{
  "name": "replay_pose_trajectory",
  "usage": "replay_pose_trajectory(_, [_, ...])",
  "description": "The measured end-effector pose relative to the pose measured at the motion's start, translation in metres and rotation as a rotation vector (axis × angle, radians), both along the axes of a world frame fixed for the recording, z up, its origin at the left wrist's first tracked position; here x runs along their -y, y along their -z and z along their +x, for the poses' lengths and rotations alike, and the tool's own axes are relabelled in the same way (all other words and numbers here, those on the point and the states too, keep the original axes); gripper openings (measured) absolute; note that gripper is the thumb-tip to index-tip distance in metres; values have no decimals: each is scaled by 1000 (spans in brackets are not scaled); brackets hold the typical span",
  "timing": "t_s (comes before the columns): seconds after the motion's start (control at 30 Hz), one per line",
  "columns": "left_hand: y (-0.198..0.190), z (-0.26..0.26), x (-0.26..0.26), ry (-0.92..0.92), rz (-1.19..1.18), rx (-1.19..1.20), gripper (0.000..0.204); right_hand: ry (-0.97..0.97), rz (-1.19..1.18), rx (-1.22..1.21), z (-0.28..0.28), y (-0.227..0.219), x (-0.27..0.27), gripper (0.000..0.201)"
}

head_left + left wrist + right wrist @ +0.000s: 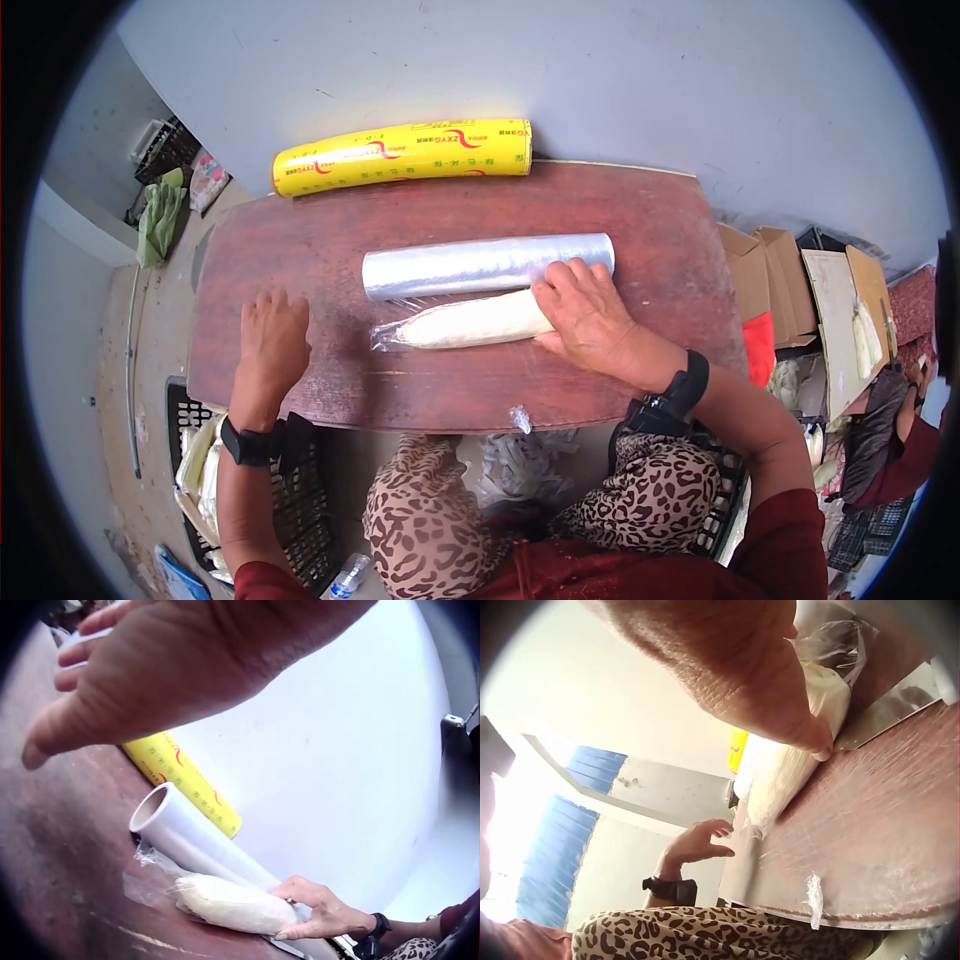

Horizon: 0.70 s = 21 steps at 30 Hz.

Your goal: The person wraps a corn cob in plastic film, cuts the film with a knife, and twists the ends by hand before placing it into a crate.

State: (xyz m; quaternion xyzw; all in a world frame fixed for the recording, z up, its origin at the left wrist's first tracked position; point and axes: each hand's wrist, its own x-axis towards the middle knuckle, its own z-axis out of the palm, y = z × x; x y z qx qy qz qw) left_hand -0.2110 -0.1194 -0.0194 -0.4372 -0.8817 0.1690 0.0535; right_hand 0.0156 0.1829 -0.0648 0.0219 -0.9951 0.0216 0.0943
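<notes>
On the table lies a long, pale vegetable [475, 322], snug in clear film with a loose film end at its left tip. My right hand [592, 315] grips its right end, the thumb at the near side and the fingers close against the cling film roll [480, 265] behind. In the right wrist view the thumb presses on the wrapped vegetable [810, 757]. My left hand [274, 335] hovers over the table's left part, holding nothing; the left wrist view shows its fingers [79, 656] loosely extended.
A yellow printed roll [400, 158] lies along the table's back edge by the wall. A flat shiny piece [900, 709] lies beside the vegetable. A film scrap [520, 418] sits at the front edge. Black crates [300, 500] flank the legs; cardboard boxes [765, 280] stand right.
</notes>
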Motion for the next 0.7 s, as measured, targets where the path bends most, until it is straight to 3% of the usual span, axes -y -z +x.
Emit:
replay_pose_trajectory(0.1, [-14, 30, -31, 152, 497, 432, 35, 22, -56, 48, 0, -1, 1, 59])
replay_pose_trajectory(0.2, [-1, 67, -71, 509, 578, 580, 47, -9, 12, -15, -1, 1, 0, 52])
replay_pose_trajectory(0.33, [37, 80, -108, 645, 538, 701, 58, -10, 6, -11, -2, 1, 1, 52])
replay_pose_trajectory(0.4, [55, 81, -113, 607, 528, 663, 68, -12, 8, -21, -2, 2, 0, 52])
replay_pose_trajectory(0.6, [60, 86, -119, 531, 509, 565, 71, 11, -10, -10, -1, 2, -2, 48])
replay_pose_trajectory(0.7, [63, 84, -127, 490, 495, 559, 73, 11, -145, -37, -2, -1, -7, 40])
